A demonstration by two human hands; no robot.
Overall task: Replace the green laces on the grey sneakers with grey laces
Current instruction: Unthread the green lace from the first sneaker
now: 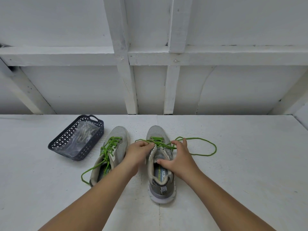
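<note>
At the far left we see a dark perforated basket (78, 139) sitting at an angle on the white table (241, 172), and inside it a clear plastic bag (80, 137) holding pale laces (84, 133), coiled loosely; their exact colour is hard to tell through the plastic. Just beside the basket stands the left sneaker (115, 147), toe pointing away from us, fully threaded with its green lace (108, 150), one end of which trails off the heel side onto the table in a long loop. Our left hand (138, 151) comes next, fingers curled and pinching the green lace of the right sneaker (160, 164) near its lower eyelets. That shoe stands upright, toe away, its upper eyelets already unthreaded and the tongue and insole exposed. Our right hand (179, 160) rests on the shoe's right side, the thumb laid across the collar opening and the fingers curled up at the lace (206, 147) on that flank; we cannot tell whether the fingertips actually pinch the cord. From there the freed green lace sweeps out to the right in a wide loop lying flat on the table. The table's far edge meets a white panelled wall (150, 80) just beyond the toes, so there is little room ahead, while broad bare surface lies to the right of the loop and in front of the shoes, crossed only by our forearms.
</note>
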